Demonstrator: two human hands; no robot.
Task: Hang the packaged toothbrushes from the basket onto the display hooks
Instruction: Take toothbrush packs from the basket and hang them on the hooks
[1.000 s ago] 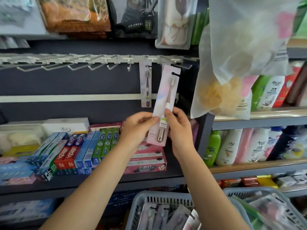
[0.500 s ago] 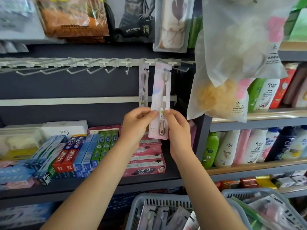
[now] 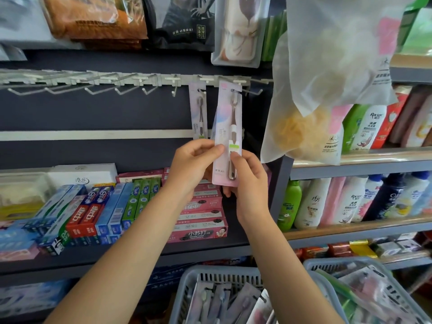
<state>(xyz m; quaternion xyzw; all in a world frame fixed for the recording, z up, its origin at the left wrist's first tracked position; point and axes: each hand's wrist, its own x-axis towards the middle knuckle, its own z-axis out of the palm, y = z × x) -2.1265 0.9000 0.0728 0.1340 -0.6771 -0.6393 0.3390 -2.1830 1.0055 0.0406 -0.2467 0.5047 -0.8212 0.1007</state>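
Two hands on one packaged toothbrush [image 3: 226,136]: flat pink card with a clear blister over a brown-handled brush, held upright, its top hang-hole up at the hook rail [image 3: 140,78]. Can't tell whether the hole is actually over a hook. Left hand [image 3: 194,166] has a pinch grip, thumb on the card's left edge about mid-height, other fingers curled behind. Right hand [image 3: 247,181] pinches the lower right part, thumb on the front near the green label, fingers wrapped behind the card's bottom.

Just left of it, a second toothbrush pack [image 3: 198,113], paler card, hangs from a hook on the same rail. Rail is a pale strip with thin bent wire hooks, most of them bare off to the left.

Below, a grey slotted plastic basket [image 3: 224,274] holds more flat toothbrush packs standing loosely on edge. A second grey basket [image 3: 315,265] to its right holds glossy clear-wrapped packs; contents too blurred to name.

Dark shelf [image 3: 210,250] behind the hands carries toothpaste boxes [image 3: 112,206]: blue, red, green and pink cartons stacked flat and leaning. Right-hand shelves hold plastic shampoo bottles [image 3: 311,202], white, green, pink and dark blue. A frosted translucent bag [image 3: 332,61] with a yellow mesh bath sponge [image 3: 297,129] hangs at upper right.
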